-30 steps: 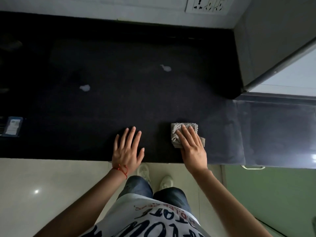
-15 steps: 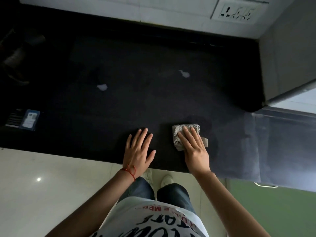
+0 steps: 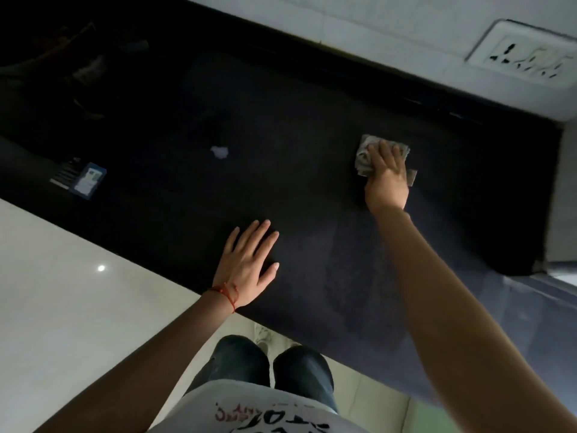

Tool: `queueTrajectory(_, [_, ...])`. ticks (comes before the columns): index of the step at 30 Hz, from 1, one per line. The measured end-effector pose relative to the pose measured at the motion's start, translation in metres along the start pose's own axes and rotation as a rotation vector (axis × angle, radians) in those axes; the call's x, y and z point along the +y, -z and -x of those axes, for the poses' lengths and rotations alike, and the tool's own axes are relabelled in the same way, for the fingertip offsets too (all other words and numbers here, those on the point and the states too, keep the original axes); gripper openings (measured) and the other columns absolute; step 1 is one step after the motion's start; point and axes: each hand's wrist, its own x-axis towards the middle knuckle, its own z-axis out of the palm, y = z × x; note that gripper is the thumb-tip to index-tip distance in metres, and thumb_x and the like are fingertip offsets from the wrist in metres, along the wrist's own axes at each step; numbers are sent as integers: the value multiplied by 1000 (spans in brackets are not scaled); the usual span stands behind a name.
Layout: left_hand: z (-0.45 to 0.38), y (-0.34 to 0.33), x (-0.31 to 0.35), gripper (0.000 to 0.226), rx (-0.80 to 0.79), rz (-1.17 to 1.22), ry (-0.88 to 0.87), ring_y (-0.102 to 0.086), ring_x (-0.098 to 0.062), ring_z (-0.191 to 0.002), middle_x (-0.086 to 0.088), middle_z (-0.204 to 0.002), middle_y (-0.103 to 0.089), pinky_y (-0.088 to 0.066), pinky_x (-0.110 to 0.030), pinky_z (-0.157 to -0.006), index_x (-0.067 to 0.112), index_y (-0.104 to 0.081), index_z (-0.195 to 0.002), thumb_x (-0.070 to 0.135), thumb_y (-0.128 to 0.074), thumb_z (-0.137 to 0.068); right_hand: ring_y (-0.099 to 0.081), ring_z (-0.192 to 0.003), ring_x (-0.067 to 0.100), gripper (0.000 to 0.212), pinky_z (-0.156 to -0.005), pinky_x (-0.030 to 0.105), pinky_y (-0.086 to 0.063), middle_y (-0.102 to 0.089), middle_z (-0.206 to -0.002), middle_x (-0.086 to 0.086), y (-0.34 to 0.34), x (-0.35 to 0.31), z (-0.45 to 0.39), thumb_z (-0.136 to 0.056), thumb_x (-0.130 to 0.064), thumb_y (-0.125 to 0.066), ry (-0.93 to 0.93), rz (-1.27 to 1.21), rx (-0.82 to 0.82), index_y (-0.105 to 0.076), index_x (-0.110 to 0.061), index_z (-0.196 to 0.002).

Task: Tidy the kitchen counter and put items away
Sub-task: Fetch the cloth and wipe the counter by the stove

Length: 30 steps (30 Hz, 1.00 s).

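The cloth was a small grey rag, crumpled and nubbly in texture, lying toward the far right of the dark counter, not far from the back wall. The right hand lay on top of it, arm stretched out, fingers fairly straight and pressing it flat against the stone rather than bunching it up; parts of the rag stuck out past the fingertips and at both sides of the hand. The left hand rested palm-down on the counter near its front edge, fingers spread and straight, holding nothing, with a red thread tied at the wrist. It sat well apart from the cloth, to the near left of it. A small white crumpled scrap lay on the stone left of the cloth, about mid-depth. Farther left sat a small blue-and-white packet with a dark ribbed thing just beside it, too dim to make out. The far left corner held shadowy shapes I could not tell apart. A white wall socket was set in the pale wall at the far right. There were no containers that I could make out on the counter.
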Motion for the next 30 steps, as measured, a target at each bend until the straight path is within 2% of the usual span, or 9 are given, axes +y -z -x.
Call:
queueTrajectory(4, [-1, -2, 0, 54, -7, -5, 13, -40, -24, -133, -7, -143, -45, -34, -48, -109, 20, -42, -132, 45, -39, -84, -24, -142, 28, 56, -116, 42, -25, -38, -148, 6, -11, 2, 41, -82, 5, -43, 54, -108, 92, -49, -17, -133])
queueTrajectory(6, [-1, -5, -1, 54, -2, 3, 19, -34, -21, -134, -6, -145, -44, -27, -46, -111, 21, -40, -133, 46, -39, -85, -31, -138, 30, 57, -114, 43, -29, -43, -144, 8, -16, 6, 66, -78, 7, -46, 110, -87, 102, -52, -15, -131])
queueTrajectory(8, [-1, -6, -2, 54, 13, 8, 15, -31, -21, -135, -7, -145, -43, -22, -44, -111, 21, -41, -133, 45, -40, -85, -35, -136, 32, 57, -112, 43, -32, -46, -142, 9, -13, 12, 56, -77, 7, -47, 160, -46, 103, -53, -14, -129])
queueTrajectory(12, [1, -6, -1, 52, 52, 17, 7, -36, -22, -133, -7, -144, -45, -26, -45, -111, 19, -47, -131, 42, -46, -84, -20, -143, 29, 55, -117, 40, -22, -33, -151, 5, 0, 3, -10, -86, 2, -42, 74, -18, 14, -43, -17, -138])
queueTrajectory(14, [1, -6, -1, 52, 59, 28, 10, -37, -22, -133, -6, -144, -45, -27, -45, -111, 19, -48, -130, 41, -46, -83, -19, -143, 31, 54, -116, 44, -22, -33, -151, 8, -3, -5, -12, -86, 2, -42, 32, -50, 38, -42, -14, -138])
queueTrajectory(20, [-1, -5, -2, 53, 51, -1, 2, -30, -20, -134, -7, -143, -46, -22, -43, -110, 20, -45, -131, 43, -43, -83, -40, -132, 34, 58, -109, 43, -34, -51, -138, 10, -22, -5, 57, -74, 7, -46, 173, -74, 113, -55, -14, -127])
queueTrajectory(22, [0, -5, -2, 53, 55, 0, -2, -30, -20, -134, -7, -143, -45, -23, -44, -110, 20, -46, -131, 43, -44, -83, -37, -135, 33, 58, -111, 43, -34, -48, -141, 9, -17, -6, 34, -76, 6, -45, 165, -56, 89, -53, -15, -129])
queueTrajectory(26, [0, -4, -1, 52, 90, 24, 3, -32, -20, -132, -7, -141, -48, -26, -44, -109, 17, -49, -129, 41, -47, -82, -17, -144, 25, 55, -117, 36, -21, -29, -153, 3, 1, -22, -38, -88, -1, -44, 109, -33, -103, -40, -19, -139])
queueTrajectory(30, [2, -3, -8, 51, 148, 75, 91, -37, -21, -130, -9, -137, -53, -27, -40, -109, 16, -46, -128, 36, -49, -82, -15, -144, 25, 56, -117, 33, -18, -28, -153, 3, -2, -33, -23, -87, 0, -47, 227, -5, -152, -39, -19, -139])
